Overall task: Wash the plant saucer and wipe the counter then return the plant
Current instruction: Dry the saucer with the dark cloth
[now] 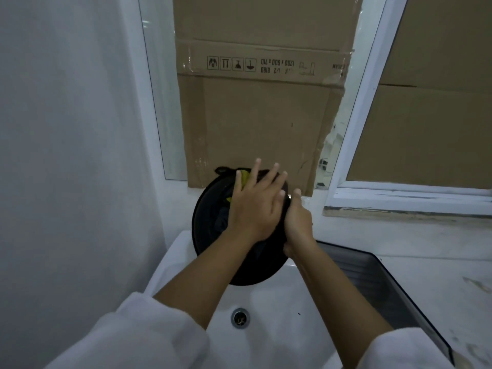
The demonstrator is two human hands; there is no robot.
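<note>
A round black plant saucer (210, 230) is held tilted above the back of a white sink (279, 310). My right hand (298, 222) grips its right rim, thumb on top. My left hand (255, 206) lies flat inside the saucer with fingers spread, pressing a yellow-green sponge or cloth (244, 179) against it. Only a small edge of that cloth shows under the fingers. No plant is in view.
The sink drain (240, 317) lies below my arms. A ribbed steel drainboard (394, 283) and a pale marble counter (458, 288) extend to the right. Cardboard sheets (255, 107) cover the window behind. A white wall (66, 155) closes the left side.
</note>
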